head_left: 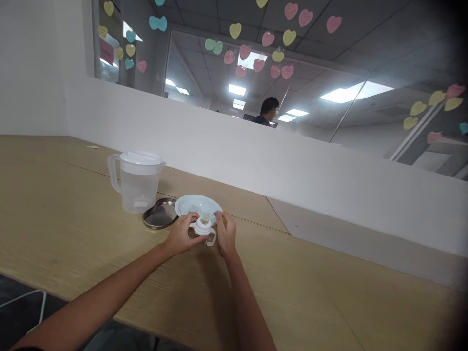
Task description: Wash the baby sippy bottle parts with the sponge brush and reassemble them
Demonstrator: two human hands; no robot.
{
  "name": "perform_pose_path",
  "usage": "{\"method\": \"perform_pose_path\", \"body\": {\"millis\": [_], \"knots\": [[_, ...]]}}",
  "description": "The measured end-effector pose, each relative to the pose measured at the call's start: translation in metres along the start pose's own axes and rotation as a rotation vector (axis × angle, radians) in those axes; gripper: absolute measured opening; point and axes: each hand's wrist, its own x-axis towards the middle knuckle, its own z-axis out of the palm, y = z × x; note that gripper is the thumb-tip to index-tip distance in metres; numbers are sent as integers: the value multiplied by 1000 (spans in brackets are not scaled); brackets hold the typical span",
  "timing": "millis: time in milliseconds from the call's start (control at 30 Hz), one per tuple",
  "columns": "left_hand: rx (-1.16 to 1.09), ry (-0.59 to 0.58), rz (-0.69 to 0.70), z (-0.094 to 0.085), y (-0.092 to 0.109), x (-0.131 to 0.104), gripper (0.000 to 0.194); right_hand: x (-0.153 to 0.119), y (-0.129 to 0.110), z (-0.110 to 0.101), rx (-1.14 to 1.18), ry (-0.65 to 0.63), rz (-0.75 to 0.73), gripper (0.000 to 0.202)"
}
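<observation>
My left hand (183, 235) is closed around a small baby bottle (203, 227) with a white collar, curved side handles and a clear, yellowish teat-like tip pointing up. Just right of the bottle is my right hand (226, 234), its fingers pinched together near the tip; what they hold, if anything, is too small to make out. Right behind both hands sits a white plate (199, 199), with something clear lying in it. A bit of something orange (224, 211) shows behind my right fingers, mostly hidden.
A lidded clear plastic pitcher (141, 183) stands at the back left. Beside it lies a kidney-shaped metal tray (161, 214). The wooden table (310, 282) runs along a white wall (237, 151). Behind the glass above, another person (268, 111) is partly visible.
</observation>
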Motion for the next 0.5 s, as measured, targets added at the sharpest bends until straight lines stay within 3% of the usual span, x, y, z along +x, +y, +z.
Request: {"method": "perform_pose_path", "body": {"millis": [100, 267, 400, 500], "knots": [[-24, 13, -76, 0, 1, 4, 53, -2, -21, 2, -5, -132, -56, 29], [-115, -110, -132, -6, 2, 12, 64, -4, -37, -2, 149, -262, 198, 40], [-94, -165, -94, -9, -1, 14, 68, 0, -30, -17, 389, -476, 261, 45], [-33, -151, -64, -8, -4, 13, 59, 6, -13, -28, 428, -420, 278, 65]]}}
